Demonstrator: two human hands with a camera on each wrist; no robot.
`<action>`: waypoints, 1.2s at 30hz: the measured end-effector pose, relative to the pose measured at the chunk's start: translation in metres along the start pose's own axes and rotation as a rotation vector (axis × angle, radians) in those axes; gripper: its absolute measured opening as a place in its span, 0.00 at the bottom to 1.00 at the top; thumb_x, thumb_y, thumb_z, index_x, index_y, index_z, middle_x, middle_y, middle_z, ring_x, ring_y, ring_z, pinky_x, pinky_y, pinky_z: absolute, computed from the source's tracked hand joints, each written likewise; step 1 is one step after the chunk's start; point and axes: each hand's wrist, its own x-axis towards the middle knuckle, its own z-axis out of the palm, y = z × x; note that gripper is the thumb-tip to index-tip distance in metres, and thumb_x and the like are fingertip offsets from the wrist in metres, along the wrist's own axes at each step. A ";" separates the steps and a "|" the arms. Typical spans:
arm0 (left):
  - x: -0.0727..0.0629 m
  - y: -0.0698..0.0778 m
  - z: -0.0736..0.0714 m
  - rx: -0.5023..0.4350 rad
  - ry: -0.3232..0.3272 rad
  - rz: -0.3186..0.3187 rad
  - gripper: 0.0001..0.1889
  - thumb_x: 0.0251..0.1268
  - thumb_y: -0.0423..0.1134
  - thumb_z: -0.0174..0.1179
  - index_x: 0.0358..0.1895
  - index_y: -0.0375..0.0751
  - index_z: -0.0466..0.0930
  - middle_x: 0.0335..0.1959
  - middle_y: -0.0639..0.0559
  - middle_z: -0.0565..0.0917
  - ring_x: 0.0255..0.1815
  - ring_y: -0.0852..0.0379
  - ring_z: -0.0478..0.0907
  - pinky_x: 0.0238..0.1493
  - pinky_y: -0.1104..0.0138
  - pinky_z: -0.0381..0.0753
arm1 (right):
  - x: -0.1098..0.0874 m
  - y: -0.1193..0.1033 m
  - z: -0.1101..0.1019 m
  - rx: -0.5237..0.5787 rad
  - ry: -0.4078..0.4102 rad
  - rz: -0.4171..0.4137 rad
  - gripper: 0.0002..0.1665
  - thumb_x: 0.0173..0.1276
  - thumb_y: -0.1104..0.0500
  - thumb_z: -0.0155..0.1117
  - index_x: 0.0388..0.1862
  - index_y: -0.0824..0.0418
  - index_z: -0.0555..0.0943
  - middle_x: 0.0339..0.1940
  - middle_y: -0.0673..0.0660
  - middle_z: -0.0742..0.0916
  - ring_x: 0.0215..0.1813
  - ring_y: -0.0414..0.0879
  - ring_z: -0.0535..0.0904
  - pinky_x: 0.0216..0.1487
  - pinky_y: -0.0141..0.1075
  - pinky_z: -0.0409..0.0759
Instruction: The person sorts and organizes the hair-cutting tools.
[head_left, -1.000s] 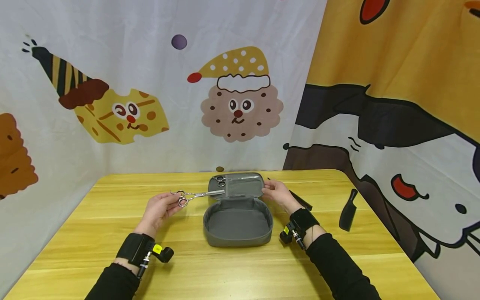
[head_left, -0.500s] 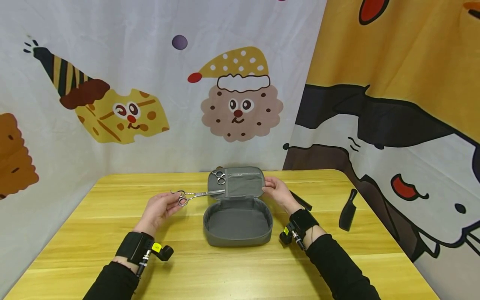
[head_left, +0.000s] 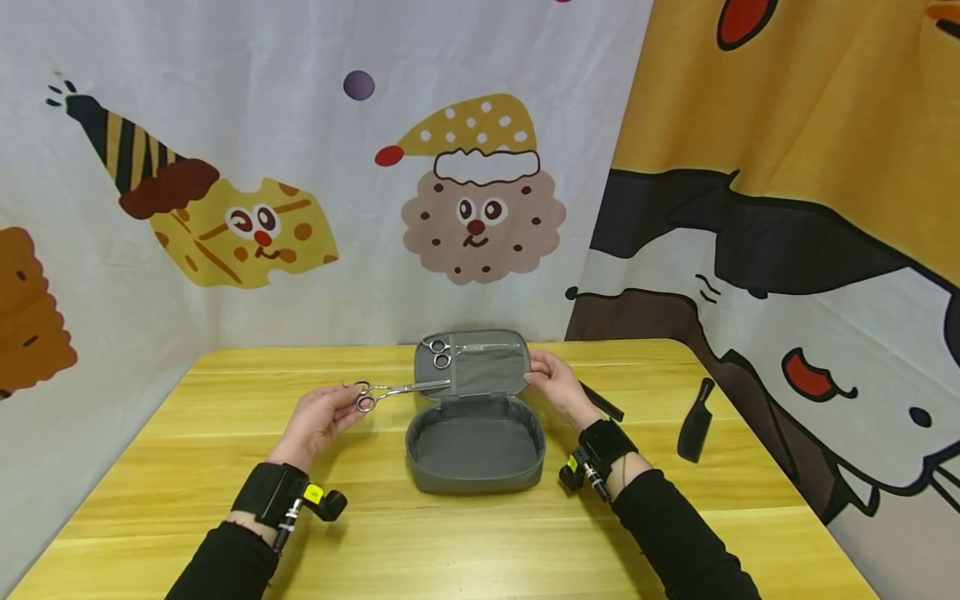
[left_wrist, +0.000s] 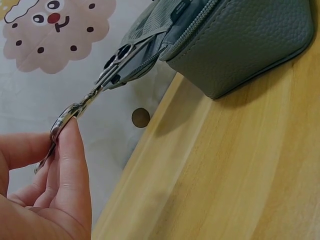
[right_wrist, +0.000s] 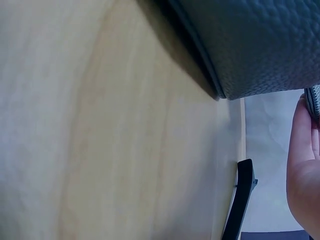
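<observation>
My left hand (head_left: 318, 421) pinches a pair of silver scissors (head_left: 401, 389) by its finger rings. Their blades point right, with the tips in front of the lower left part of the raised lid (head_left: 487, 371) of a grey zip case (head_left: 476, 479). My right hand (head_left: 557, 387) grips that lid at its right edge. A second pair of scissors (head_left: 441, 358) sits in the lid, its rings showing beside the clear pocket. In the left wrist view the held scissors (left_wrist: 75, 109) line up with the second pair's rings, and I cannot tell whether they touch.
Near the right side of the table (head_left: 480, 550) lies a black handled comb (head_left: 696, 425). A slim black object (head_left: 602, 401) lies beyond my right wrist, partly hidden by it; the right wrist view shows a slim black object (right_wrist: 240, 202) too. A printed curtain (head_left: 300, 67) hangs behind.
The lid has tipped up more steeply, its top edge rising, while my right hand stays on its edge. My left hand and the scissors have hardly moved.
</observation>
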 end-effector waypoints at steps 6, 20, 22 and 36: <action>0.001 0.000 0.000 -0.004 -0.002 -0.005 0.09 0.73 0.30 0.57 0.36 0.40 0.87 0.31 0.49 0.88 0.33 0.60 0.87 0.42 0.69 0.86 | -0.002 -0.002 0.000 0.004 -0.006 -0.023 0.26 0.74 0.73 0.54 0.70 0.75 0.66 0.59 0.71 0.79 0.58 0.55 0.77 0.62 0.50 0.78; 0.006 0.001 -0.001 0.038 -0.002 -0.003 0.06 0.73 0.31 0.57 0.39 0.36 0.84 0.30 0.49 0.88 0.32 0.60 0.86 0.40 0.70 0.86 | -0.002 -0.001 -0.001 0.015 -0.011 -0.113 0.25 0.72 0.75 0.55 0.67 0.78 0.66 0.56 0.74 0.79 0.54 0.55 0.79 0.49 0.29 0.81; 0.007 0.003 0.000 0.085 0.002 0.016 0.05 0.73 0.31 0.57 0.41 0.34 0.82 0.30 0.50 0.87 0.32 0.61 0.86 0.40 0.70 0.86 | -0.002 0.000 -0.001 0.022 -0.007 -0.110 0.25 0.72 0.75 0.55 0.67 0.78 0.67 0.56 0.74 0.79 0.54 0.55 0.80 0.49 0.29 0.81; 0.014 0.006 0.004 0.153 0.021 0.053 0.07 0.71 0.31 0.60 0.44 0.28 0.80 0.29 0.50 0.87 0.31 0.60 0.86 0.37 0.71 0.87 | -0.003 0.000 -0.001 0.009 0.005 -0.068 0.27 0.73 0.74 0.56 0.69 0.74 0.66 0.58 0.72 0.79 0.57 0.56 0.78 0.54 0.35 0.82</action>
